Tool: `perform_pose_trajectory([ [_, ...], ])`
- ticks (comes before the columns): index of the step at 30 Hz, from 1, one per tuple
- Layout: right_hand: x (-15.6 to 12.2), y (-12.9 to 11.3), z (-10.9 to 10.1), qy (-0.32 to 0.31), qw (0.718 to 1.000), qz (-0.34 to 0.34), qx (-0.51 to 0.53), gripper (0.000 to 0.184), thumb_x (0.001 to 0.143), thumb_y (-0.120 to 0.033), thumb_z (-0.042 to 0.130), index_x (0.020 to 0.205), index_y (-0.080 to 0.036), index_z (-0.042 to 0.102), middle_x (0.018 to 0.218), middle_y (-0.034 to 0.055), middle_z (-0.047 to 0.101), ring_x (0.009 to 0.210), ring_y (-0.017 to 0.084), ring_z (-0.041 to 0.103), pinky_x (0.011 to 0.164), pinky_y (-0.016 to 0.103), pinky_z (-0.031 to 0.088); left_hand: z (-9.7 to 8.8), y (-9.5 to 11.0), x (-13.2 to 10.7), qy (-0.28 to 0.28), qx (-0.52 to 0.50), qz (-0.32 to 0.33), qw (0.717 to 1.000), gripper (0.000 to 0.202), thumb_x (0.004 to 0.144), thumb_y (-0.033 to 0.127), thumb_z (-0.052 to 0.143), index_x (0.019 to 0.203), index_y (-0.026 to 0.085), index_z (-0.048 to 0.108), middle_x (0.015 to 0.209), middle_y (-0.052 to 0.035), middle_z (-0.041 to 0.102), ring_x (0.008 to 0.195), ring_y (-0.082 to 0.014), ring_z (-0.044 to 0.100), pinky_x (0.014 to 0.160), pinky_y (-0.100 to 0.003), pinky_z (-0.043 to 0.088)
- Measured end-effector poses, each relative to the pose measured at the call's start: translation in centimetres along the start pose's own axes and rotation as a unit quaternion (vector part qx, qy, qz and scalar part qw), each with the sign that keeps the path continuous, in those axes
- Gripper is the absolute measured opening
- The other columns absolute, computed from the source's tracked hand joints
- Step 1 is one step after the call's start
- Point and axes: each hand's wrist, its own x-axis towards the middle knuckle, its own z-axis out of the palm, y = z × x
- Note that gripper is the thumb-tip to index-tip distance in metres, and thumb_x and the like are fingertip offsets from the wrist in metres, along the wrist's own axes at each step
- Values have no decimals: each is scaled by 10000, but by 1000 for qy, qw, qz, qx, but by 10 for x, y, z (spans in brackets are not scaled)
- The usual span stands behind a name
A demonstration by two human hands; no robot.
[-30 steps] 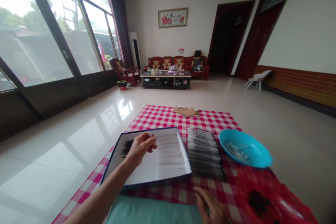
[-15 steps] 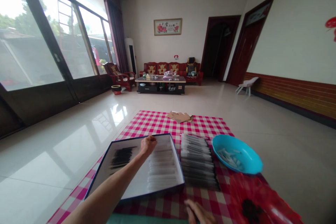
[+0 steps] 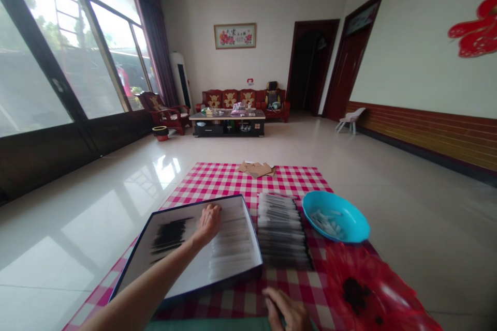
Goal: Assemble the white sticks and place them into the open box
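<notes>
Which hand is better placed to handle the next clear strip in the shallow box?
Left, most likely. The left hand rests on the clear strips inside the shallow box, while the right hand lies outside it on the checked cloth.

1. The left hand (image 3: 208, 222), a second ago lifted with pinched fingers, now lies on the clear packets (image 3: 233, 251) in the tray (image 3: 182, 276).
2. The right hand (image 3: 285, 313) has slid slightly left on the checked cloth (image 3: 229, 181) (near edge).
</notes>
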Motion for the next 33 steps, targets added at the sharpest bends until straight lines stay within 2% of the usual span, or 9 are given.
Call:
perform_pose_trajectory([
  [6, 6, -12, -11, -53, 998, 25, -2, 198, 890, -178, 423, 1006, -234, 572, 750, 19, 669, 665, 146, 659, 610, 215, 504, 3, 10, -1, 15, -6, 45, 999, 250, 831, 107, 449, 1018, 159, 606, 1019, -83, 591, 979, -192, 542, 897, -313, 380],
  [9, 9, -16, -17, -50, 998, 20, -24, 233, 885, -147, 417, 1046, -223, 566, 817, 41, 683, 744, 157, 669, 665, 226, 526, -10, 20, -2, 25, -22, 61, 998, 255, 833, 111, 447, 1031, 152, 601, 1037, -90, 598, 1007, -200, 542, 900, -321, 389],
  [12, 13, -16, -22, -6, 996, 9, -83, 262, 876, -125, 407, 1061, -200, 577, 932, 79, 687, 880, 181, 664, 758, 260, 543, -33, 34, -14, 37, -46, 77, 995, 252, 821, 132, 475, 1036, 163, 605, 1042, -87, 610, 1004, -211, 553, 878, -319, 412],
  [15, 18, -11, -25, 8, 986, 17, -164, 313, 860, -101, 391, 1099, -168, 583, 1055, 114, 663, 991, 208, 632, 829, 315, 540, -53, 45, -50, 39, -74, 129, 988, 225, 832, 175, 499, 1026, 198, 609, 1036, -56, 618, 971, -183, 567, 874, -285, 420],
  [18, 26, -4, -27, -30, 974, 13, -224, 373, 825, -48, 353, 1088, -132, 604, 1044, 127, 663, 992, 223, 621, 839, 353, 534, -61, 46, -103, 35, -117, 232, 965, 197, 855, 274, 508, 1014, 196, 594, 974, -71, 615, 933, -202, 563, 835, -317, 445],
  [21, 36, -2, -29, -57, 963, 5, -264, 395, 788, -18, 342, 1020, -132, 641, 960, 124, 675, 935, 232, 620, 815, 368, 524, -61, 40, -147, 8, -108, 233, 967, 230, 849, 283, 514, 1054, 194, 570, 963, -83, 600, 889, -217, 549, 760, -330, 458],
  [23, 41, -3, -30, -70, 956, 9, -285, 391, 776, -14, 360, 999, -148, 651, 936, 115, 671, 908, 230, 613, 805, 357, 509, -61, 35, -161, -26, -87, 209, 974, 199, 857, 207, 469, 1023, 204, 580, 927, -71, 596, 850, -204, 541, 704, -303, 448],
  [27, 46, -7, -30, -106, 939, 19, -328, 390, 754, 6, 389, 989, -156, 656, 891, 108, 653, 863, 229, 599, 779, 337, 475, -65, 28, -159, -66, -58, 216, 972, 222, 882, 137, 383, 847, 212, 589, 824, -37, 582, 781, -176, 515, 660, -269, 403],
  [33, 51, -8, -26, -136, 912, 41, -384, 327, 765, 4, 441, 900, -197, 662, 809, 70, 623, 777, 216, 587, 710, 317, 429, -64, 12, -133, -53, -37, 253, 965, 206, 878, 131, 389, 778, 189, 559, 778, -31, 574, 744, -173, 483, 677, -282, 373],
])
